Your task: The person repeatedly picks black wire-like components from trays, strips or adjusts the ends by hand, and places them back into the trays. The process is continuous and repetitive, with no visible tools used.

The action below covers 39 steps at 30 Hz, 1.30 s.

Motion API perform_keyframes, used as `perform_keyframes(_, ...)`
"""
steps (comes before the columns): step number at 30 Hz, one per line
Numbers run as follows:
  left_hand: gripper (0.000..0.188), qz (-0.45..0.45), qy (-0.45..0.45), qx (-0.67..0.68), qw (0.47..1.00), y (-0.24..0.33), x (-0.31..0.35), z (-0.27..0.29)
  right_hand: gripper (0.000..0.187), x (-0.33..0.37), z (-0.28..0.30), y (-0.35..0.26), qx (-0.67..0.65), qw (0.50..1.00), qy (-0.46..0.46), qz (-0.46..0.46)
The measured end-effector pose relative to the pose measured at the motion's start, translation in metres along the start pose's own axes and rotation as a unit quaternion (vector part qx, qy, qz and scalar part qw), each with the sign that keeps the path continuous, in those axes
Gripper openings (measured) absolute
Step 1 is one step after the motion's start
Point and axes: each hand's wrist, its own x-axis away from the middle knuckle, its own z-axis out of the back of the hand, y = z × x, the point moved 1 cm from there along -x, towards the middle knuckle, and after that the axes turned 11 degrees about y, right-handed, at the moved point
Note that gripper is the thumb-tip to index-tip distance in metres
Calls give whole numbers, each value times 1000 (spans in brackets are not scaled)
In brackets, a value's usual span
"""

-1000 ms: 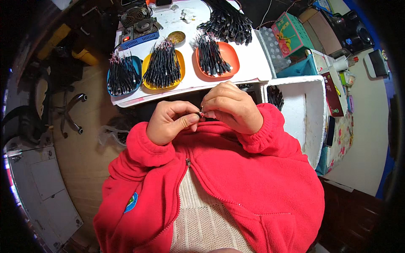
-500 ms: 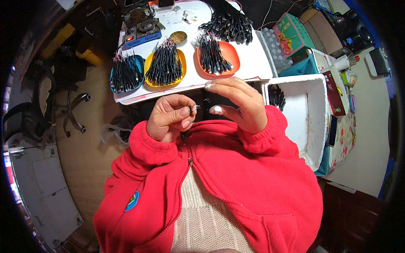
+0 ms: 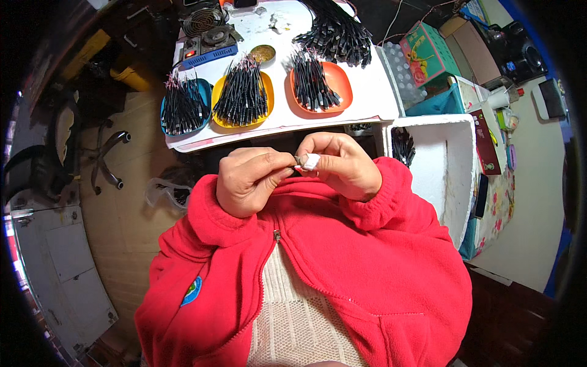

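Note:
Before my chest, both hands meet over a short dark cable's stripped end [image 3: 298,163], most of it hidden by fingers. My left hand [image 3: 247,182] is closed, pinching the cable between thumb and forefinger. My right hand [image 3: 347,166] closes on the thin wires at its tip, with white wrapping [image 3: 311,161] on the thumb. Beyond them, bundles of black cables with bare wire ends lie in a blue tray [image 3: 205,98], a yellow tray [image 3: 267,90] and an orange tray [image 3: 342,82].
The trays stand along the near edge of a white table [image 3: 269,131]. Behind them are a blue heating device [image 3: 211,55], a round tin [image 3: 263,54] and a large cable pile [image 3: 336,33]. A white foam box [image 3: 431,131] holding some cables adjoins on the right.
My right hand has come in from its spread pose and closed on the wire ends. My left hand has turned and moved slightly right, covering more of the cable.

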Motion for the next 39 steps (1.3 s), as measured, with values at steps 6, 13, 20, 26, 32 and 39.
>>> perform_keyframes(6,10,271,22,325,906,-9,9,-4,19,4,-3,-11,365,880,56,299)
perform_keyframes(13,11,312,12,432,846,-11,12,-11,27,9,-13,-18,540,645,36,540)
perform_keyframes(20,7,109,13,117,987,-1,11,-6,19,12,-3,-4,2,997,7,-73)
perform_keyframes(26,16,323,22,545,774,-12,14,-13,15,10,-9,-13,287,919,32,269)
perform_keyframes(32,16,399,-22,632,664,-18,16,-20,24,0,-11,-18,424,768,14,481)
perform_keyframes(39,15,344,-31,488,802,-10,8,-13,8,7,-16,-3,255,903,46,342)
